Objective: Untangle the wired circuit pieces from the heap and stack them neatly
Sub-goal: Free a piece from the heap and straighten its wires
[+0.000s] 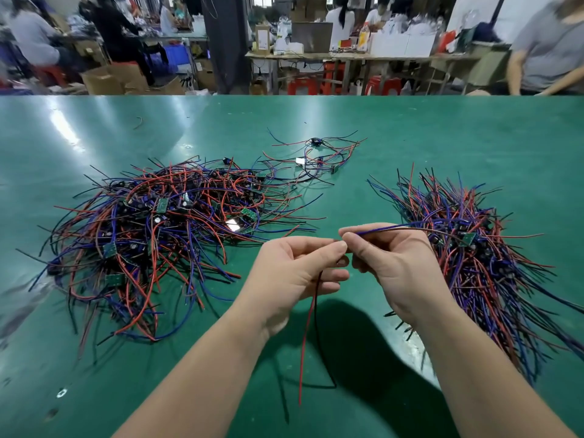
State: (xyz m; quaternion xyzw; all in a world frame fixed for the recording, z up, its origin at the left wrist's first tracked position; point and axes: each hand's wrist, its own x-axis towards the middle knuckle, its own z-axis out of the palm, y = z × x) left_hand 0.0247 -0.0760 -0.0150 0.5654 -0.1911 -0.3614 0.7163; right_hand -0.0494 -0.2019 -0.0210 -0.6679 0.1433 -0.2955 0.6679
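Note:
A big tangled heap (158,235) of red, blue and black wires with small green circuit boards lies on the left of the green table (442,137). On the right sits a more ordered stack (467,248) of such pieces. My left hand (297,273) grips a red and a black wire (308,336) that hang down from its fingers. My right hand (388,260) pinches a blue and a dark wire (410,227) running right to a small green board (468,238) over the stack. Both hands meet fingertip to fingertip above the table's middle.
A small loose cluster of wired pieces (316,159) lies farther back at the centre. Beyond the table's far edge are workbenches with boxes (347,42), red stools and seated people; a person (546,49) stands at the far right.

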